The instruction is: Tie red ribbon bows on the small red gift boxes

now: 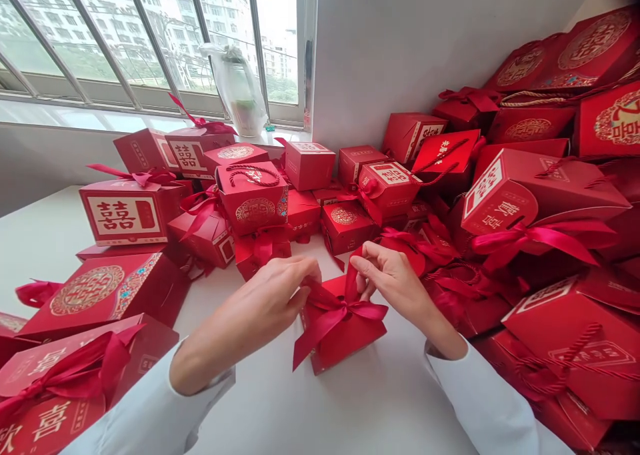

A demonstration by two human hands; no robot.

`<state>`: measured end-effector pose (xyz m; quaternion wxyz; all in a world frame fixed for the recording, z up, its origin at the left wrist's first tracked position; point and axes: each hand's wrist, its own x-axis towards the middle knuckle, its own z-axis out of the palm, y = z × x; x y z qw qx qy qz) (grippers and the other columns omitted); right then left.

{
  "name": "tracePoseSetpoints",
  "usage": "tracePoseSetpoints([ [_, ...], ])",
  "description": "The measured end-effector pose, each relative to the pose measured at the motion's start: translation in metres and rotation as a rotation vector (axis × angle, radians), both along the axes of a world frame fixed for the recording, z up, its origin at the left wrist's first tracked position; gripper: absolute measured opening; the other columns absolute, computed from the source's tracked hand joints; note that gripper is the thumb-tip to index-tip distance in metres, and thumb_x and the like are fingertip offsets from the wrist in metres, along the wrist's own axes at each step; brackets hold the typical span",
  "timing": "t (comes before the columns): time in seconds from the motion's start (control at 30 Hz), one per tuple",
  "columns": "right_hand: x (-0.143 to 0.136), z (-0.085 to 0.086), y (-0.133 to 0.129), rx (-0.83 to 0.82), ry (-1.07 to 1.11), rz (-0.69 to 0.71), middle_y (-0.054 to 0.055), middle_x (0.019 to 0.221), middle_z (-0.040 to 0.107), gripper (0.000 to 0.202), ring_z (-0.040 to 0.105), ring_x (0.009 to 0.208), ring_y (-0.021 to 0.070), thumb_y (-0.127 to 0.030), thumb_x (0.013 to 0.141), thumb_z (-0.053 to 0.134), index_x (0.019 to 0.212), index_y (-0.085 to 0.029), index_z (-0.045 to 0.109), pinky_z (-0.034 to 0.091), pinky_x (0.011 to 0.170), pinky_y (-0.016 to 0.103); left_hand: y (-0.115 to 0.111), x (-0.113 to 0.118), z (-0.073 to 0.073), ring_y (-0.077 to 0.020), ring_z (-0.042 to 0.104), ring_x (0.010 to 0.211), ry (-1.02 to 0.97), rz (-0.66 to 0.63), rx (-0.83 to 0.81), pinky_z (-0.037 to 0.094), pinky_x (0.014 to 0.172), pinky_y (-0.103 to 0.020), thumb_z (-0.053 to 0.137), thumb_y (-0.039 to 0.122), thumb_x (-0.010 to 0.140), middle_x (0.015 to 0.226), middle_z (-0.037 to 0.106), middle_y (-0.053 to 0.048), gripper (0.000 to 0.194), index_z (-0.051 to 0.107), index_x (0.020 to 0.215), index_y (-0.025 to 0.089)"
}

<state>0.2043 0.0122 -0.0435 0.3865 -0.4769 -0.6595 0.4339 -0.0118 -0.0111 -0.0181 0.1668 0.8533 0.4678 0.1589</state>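
Note:
A small red box (345,341) stands on the white table in front of me, with a shiny crimson ribbon bow (344,309) tied on its top. At the bow's left side, my left hand (280,291) pinches part of the ribbon, its fingertips partly hidden behind the thumb. My right hand (393,278) holds a raised piece of ribbon between thumb and index finger, above the back right of the box. One ribbon tail hangs down over the box's left front corner.
Many red gift boxes (254,198) crowd the back of the white table (280,401), with taller piles (550,195) at the right and larger boxes (95,295) at the left. A plastic-wrapped cup (245,105) stands on the windowsill.

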Motion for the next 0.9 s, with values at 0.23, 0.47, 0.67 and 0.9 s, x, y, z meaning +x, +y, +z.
tracePoseSetpoints([
  [0.23,-0.001,0.002,-0.003,0.020,-0.047,-0.036,-0.005,0.053,0.056,0.027,0.060,0.047,0.0134,-0.037,0.088,0.052,0.067,-0.020,0.045,0.049,0.045,0.021,-0.008,0.002,0.016,-0.0134,0.053,0.078,0.000,0.035,-0.068,0.038,0.066,-0.022,0.048,0.027,0.088,0.085,0.059,0.005,0.007,0.053,0.094,0.028],
  [0.47,-0.003,0.005,-0.007,0.066,-0.082,-0.018,-0.005,0.053,0.055,0.024,0.061,0.046,0.0137,-0.034,0.089,0.050,0.069,-0.021,0.047,0.045,0.043,0.020,-0.012,0.023,0.007,-0.0155,0.050,0.086,-0.125,0.023,-0.128,0.039,0.077,-0.027,0.048,0.038,0.090,0.091,0.057,0.002,0.016,0.054,0.090,0.023],
  [0.67,-0.002,0.012,-0.012,0.203,-0.156,-0.052,-0.006,0.053,0.056,0.025,0.059,0.046,0.0111,-0.031,0.091,0.050,0.069,-0.020,0.048,0.042,0.048,0.018,-0.015,0.040,-0.001,-0.0177,0.042,0.077,-0.034,0.089,-0.053,0.034,0.066,-0.030,0.048,0.035,0.089,0.074,0.050,0.000,0.024,0.050,0.071,0.019],
  [0.9,0.016,0.029,-0.015,0.364,-0.124,-0.277,-0.006,0.052,0.055,0.025,0.055,0.044,0.0101,-0.034,0.090,0.053,0.069,-0.020,0.051,0.042,0.048,0.020,-0.014,0.038,0.001,-0.0163,0.040,0.075,-0.026,0.052,-0.067,0.032,0.065,-0.029,0.047,0.024,0.084,0.072,0.048,0.001,0.019,0.041,0.067,0.018],
])
